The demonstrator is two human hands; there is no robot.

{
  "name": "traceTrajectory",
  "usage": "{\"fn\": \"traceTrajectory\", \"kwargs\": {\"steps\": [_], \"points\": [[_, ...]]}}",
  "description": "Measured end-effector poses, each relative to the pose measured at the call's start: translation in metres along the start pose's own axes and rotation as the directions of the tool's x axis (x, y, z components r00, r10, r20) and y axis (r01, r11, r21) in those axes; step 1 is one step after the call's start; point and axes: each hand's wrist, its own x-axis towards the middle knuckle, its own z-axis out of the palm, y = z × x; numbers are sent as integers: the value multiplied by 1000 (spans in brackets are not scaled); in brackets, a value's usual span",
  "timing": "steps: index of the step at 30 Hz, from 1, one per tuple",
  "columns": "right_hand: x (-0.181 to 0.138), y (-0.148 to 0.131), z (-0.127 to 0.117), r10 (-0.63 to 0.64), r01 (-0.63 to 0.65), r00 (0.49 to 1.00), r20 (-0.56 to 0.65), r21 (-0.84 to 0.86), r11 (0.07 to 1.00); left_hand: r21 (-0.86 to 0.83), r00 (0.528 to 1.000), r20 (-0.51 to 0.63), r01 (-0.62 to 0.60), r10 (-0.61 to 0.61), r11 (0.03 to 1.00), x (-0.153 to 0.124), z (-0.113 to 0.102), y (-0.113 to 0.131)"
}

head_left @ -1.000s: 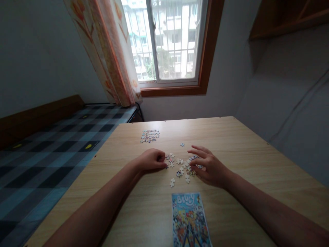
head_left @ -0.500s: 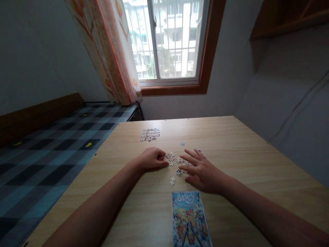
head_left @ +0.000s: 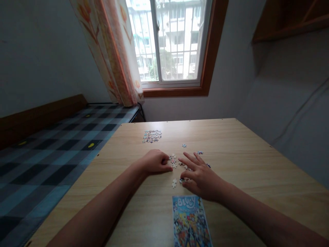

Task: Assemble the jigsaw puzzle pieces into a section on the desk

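Note:
My left hand (head_left: 157, 162) rests on the table at the left edge of a loose pile of jigsaw puzzle pieces (head_left: 174, 161). Its fingers are curled in, and whatever they may hold is hidden. Over the right part of the pile is my right hand (head_left: 199, 175), fingers spread. Its index finger and thumb touch a dark-patterned puzzle piece (head_left: 181, 180), partly covered by the hand. A pale puzzle piece (head_left: 174, 183) lies just left of that thumb. More pieces show beneath and between the right fingers.
Rows of puzzle pieces (head_left: 152, 136) lie at the table's far left. Single pieces lie beyond the right hand, one light blue (head_left: 184, 145), one darker (head_left: 200, 152). A "Bluey" picture sheet or box (head_left: 191, 219) lies in front. A checked bed (head_left: 102, 127) adjoins the left side.
My right hand has come slightly nearer to me, and the dark-patterned piece has shifted with its fingertips. My left hand stays nearly in place. The whole view has shifted a little.

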Motion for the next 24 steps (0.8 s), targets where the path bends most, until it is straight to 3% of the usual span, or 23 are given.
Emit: {"fn": "traceTrajectory", "kwargs": {"steps": [24], "points": [[1,5,6,13,-13,1000,-11,17,1000,-23,999,-8,-35,35,999,1,1,2]]}}
